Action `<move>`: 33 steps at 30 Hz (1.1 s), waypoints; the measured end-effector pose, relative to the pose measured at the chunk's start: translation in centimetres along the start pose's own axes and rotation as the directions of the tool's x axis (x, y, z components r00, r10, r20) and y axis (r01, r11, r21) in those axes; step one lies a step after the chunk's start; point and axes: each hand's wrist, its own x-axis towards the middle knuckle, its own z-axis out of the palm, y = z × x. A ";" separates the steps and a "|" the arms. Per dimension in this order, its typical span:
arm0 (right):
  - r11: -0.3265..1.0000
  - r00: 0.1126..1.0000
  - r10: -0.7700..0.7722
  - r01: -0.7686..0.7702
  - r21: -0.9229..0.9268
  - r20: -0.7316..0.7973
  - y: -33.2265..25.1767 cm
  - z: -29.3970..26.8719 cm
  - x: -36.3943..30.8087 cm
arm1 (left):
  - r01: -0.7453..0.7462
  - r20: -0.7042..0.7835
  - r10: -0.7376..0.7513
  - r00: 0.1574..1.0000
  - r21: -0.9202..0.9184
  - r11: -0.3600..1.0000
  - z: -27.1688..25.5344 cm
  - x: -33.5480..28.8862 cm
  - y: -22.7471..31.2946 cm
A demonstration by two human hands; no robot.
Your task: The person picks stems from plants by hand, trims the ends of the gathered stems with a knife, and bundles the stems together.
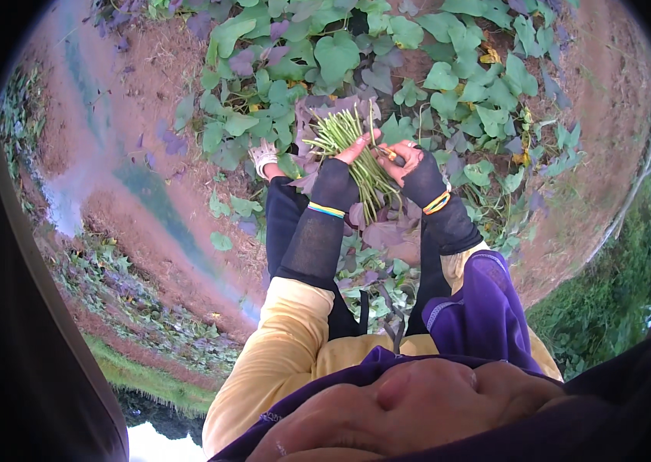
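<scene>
My left hand (354, 149) is closed around a bundle of long green stems (341, 131), its thumb laid across the middle. The cut ends fan out at the upper left and the stems trail down toward large purple-tinged leaves (379, 233). Against the bundle's right side, my right hand (404, 160) is closed in a pinch. Something small and yellow-orange (390, 154) shows at its fingertips, too small to make out. Dark sleeves cover both wrists. Yellow and blue bands (327, 209) circle the left wrist, and yellow-orange bands (438, 202) circle the right.
Leafy green vines (279, 69) spread ahead and to both sides of my hands. My foot in a pale shoe (264, 158) rests by the plants at left. Reddish soil (171, 231) runs along the left, and tall grass (610, 285) borders the right.
</scene>
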 end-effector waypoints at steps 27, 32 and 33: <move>0.277 0.952 0.036 -0.303 0.912 0.305 2.1 -27.9 -17.3 | 0.437 0.508 -0.449 0.735 0.151 0.886 27.2 -8.1 -23.4; 0.231 0.947 0.215 -0.286 0.930 0.238 5.0 -36.4 -24.6 | 0.428 0.300 -0.465 0.833 0.185 0.885 36.0 -7.2 -33.3; 0.239 0.940 0.285 -0.261 0.935 0.190 5.8 -37.7 -26.1 | 0.458 0.342 -0.481 0.807 0.150 0.876 35.5 -6.3 -35.2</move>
